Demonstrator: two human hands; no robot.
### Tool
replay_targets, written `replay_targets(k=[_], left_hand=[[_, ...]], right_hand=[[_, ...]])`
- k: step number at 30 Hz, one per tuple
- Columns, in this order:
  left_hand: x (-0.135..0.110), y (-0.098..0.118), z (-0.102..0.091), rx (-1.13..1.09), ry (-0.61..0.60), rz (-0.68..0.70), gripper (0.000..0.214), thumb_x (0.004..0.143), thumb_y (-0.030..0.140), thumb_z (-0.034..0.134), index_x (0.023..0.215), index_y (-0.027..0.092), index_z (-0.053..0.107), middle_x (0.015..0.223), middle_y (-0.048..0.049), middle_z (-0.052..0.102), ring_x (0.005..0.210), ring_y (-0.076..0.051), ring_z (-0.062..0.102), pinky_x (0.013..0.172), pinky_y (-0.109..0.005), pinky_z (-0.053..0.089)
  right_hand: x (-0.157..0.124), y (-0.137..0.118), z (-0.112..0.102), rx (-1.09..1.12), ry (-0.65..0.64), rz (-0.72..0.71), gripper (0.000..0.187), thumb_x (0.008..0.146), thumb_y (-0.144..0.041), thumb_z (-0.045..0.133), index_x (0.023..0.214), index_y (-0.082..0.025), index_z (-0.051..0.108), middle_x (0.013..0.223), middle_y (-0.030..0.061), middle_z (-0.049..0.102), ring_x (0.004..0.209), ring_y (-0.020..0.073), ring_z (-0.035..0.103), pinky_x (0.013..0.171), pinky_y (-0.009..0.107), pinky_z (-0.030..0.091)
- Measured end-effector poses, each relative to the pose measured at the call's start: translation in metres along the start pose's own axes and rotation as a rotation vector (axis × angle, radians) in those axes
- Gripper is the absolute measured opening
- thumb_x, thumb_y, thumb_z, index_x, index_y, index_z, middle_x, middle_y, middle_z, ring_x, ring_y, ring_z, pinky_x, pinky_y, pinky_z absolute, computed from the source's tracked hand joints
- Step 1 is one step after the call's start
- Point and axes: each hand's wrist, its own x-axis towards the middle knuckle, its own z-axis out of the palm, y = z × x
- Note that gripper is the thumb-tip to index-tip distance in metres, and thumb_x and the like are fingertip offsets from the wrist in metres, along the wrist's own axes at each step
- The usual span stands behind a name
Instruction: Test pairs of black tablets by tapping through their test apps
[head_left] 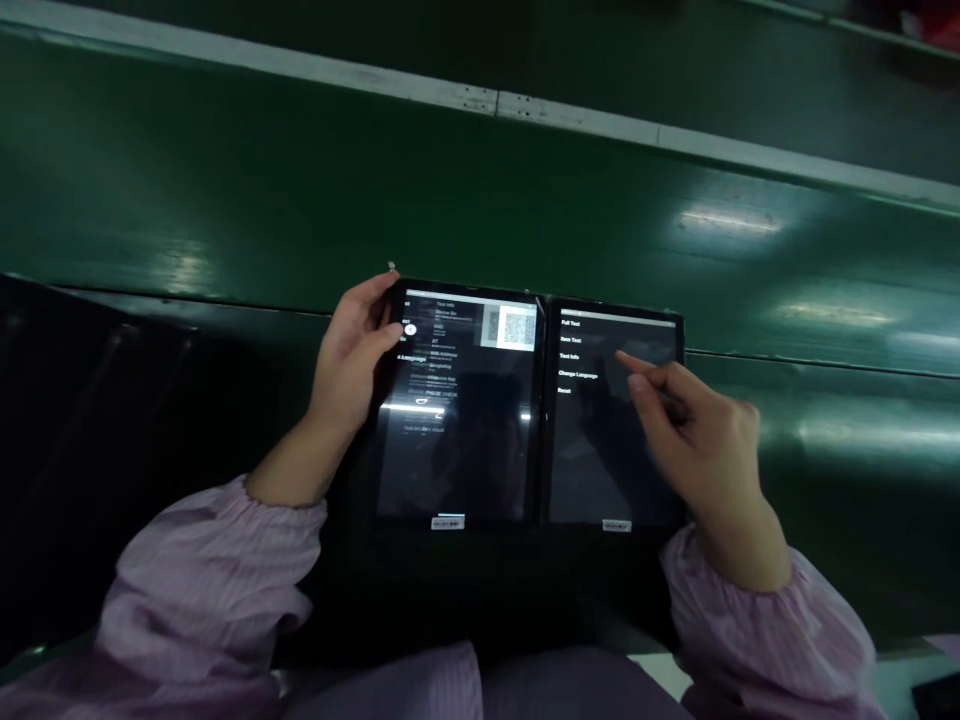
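Note:
Two black tablets lie side by side in front of me. The left tablet (457,420) shows a screen of text lines and a QR code at its top right. The right tablet (600,450) shows a short white text menu on black. My left hand (349,365) grips the left tablet's left edge, thumb resting on the screen. Over the right tablet my right hand (694,440) hovers, index finger stretched out, its tip on or just above the screen near the menu lines, the other fingers curled. Both arms wear pale pink sleeves.
A dark green conveyor belt (225,200) runs across behind the tablets, with a grey metal rail (495,102) along its far side. A dark surface (112,400) lies to the left of the tablets. Small white labels sit at each tablet's near edge.

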Motion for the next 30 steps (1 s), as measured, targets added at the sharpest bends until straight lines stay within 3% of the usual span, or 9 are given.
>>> replay_targets(k=[6, 11, 16, 19, 23, 30], left_hand=[[0.007, 0.001, 0.009, -0.059, 0.068, 0.042, 0.045, 0.076, 0.025, 0.083, 0.120, 0.028, 0.078, 0.136, -0.0066, 0.077, 0.146, -0.036, 0.062, 0.131, -0.059, 0.043], [0.012, 0.007, 0.010, -0.002, 0.029, -0.033, 0.048, 0.076, 0.019, 0.079, 0.122, 0.028, 0.075, 0.139, -0.0070, 0.076, 0.144, -0.035, 0.064, 0.130, -0.058, 0.045], [0.014, 0.007, 0.008, 0.054, 0.022, -0.048, 0.045, 0.077, 0.022, 0.087, 0.120, 0.028, 0.076, 0.137, -0.0053, 0.077, 0.142, -0.035, 0.064, 0.131, -0.059, 0.045], [0.014, 0.006, 0.007, 0.029, 0.024, -0.075, 0.041, 0.079, 0.029, 0.091, 0.119, 0.033, 0.079, 0.133, 0.0004, 0.079, 0.142, -0.036, 0.063, 0.133, -0.064, 0.041], [0.013, 0.007, 0.008, -0.035, 0.035, -0.065, 0.035, 0.082, 0.033, 0.089, 0.116, 0.033, 0.080, 0.128, 0.0025, 0.079, 0.142, -0.040, 0.060, 0.136, -0.072, 0.031], [0.013, 0.007, 0.009, -0.042, 0.039, -0.078, 0.035, 0.079, 0.030, 0.086, 0.114, 0.034, 0.082, 0.127, 0.0032, 0.080, 0.141, -0.040, 0.059, 0.135, -0.069, 0.032]], right_hand=[[0.017, 0.006, 0.005, -0.021, -0.045, 0.003, 0.033, 0.106, -0.035, 0.057, 0.078, -0.021, 0.068, 0.106, 0.0083, 0.089, 0.035, 0.0034, 0.040, 0.041, 0.025, 0.034], [0.011, 0.001, -0.006, -0.038, 0.012, 0.022, 0.025, 0.107, -0.031, 0.059, 0.092, -0.023, 0.077, 0.064, -0.0022, 0.076, 0.036, 0.0072, 0.045, 0.042, 0.025, 0.031], [0.007, -0.003, -0.016, -0.017, -0.017, 0.054, 0.032, 0.107, -0.035, 0.060, 0.078, -0.023, 0.068, 0.103, 0.0048, 0.089, 0.036, 0.0051, 0.042, 0.038, 0.027, 0.030], [0.007, -0.004, -0.018, 0.007, -0.107, 0.046, 0.032, 0.108, -0.037, 0.058, 0.081, -0.023, 0.069, 0.101, 0.0049, 0.089, 0.035, 0.0050, 0.041, 0.037, 0.027, 0.029], [0.005, -0.005, -0.017, 0.057, -0.188, 0.004, 0.033, 0.107, -0.033, 0.058, 0.076, -0.023, 0.063, 0.116, 0.0076, 0.088, 0.036, 0.0050, 0.045, 0.038, 0.025, 0.037], [0.004, -0.007, -0.015, 0.067, -0.256, -0.002, 0.030, 0.108, -0.032, 0.057, 0.082, -0.022, 0.067, 0.124, 0.0089, 0.086, 0.037, 0.0056, 0.048, 0.038, 0.026, 0.037]])
